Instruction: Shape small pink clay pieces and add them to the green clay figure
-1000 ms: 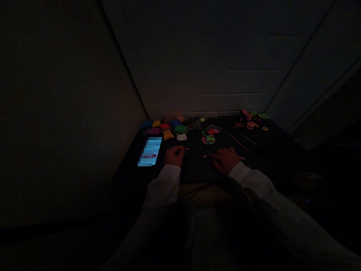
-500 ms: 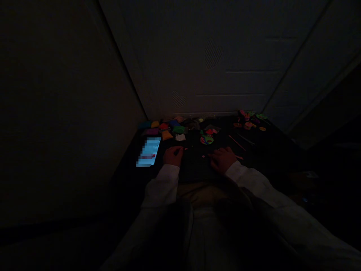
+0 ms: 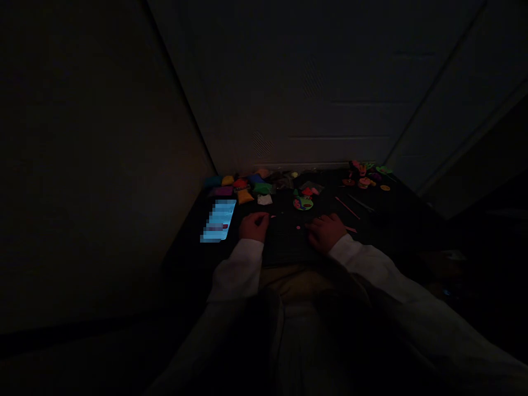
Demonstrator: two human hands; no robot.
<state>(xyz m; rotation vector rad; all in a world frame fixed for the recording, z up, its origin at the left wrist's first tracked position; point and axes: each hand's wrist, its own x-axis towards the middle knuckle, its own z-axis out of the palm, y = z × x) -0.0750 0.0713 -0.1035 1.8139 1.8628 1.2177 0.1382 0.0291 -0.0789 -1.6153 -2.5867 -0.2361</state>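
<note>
My left hand (image 3: 253, 227) rests on the dark table with its fingers curled in toward the thumb; the dimness hides whether anything is between them. A small pink clay piece (image 3: 273, 216) lies just past its fingertips. My right hand (image 3: 325, 232) lies palm down on the table, fingers loosely extended and apart. Left of its fingertips sits a small pink clay ball (image 3: 298, 227), not touched. A pink strip (image 3: 350, 229) shows at the outer side of this hand. Beyond both hands lies a round green disc (image 3: 303, 204) with coloured clay shapes on it.
A lit phone (image 3: 219, 220) lies left of my left hand. Several coloured clay packets, one of them orange (image 3: 245, 196), line the back left. A pink stick (image 3: 347, 207) and a thin tool (image 3: 361, 203) lie at right, before several small clay figures (image 3: 363, 182). A panelled wall rises behind.
</note>
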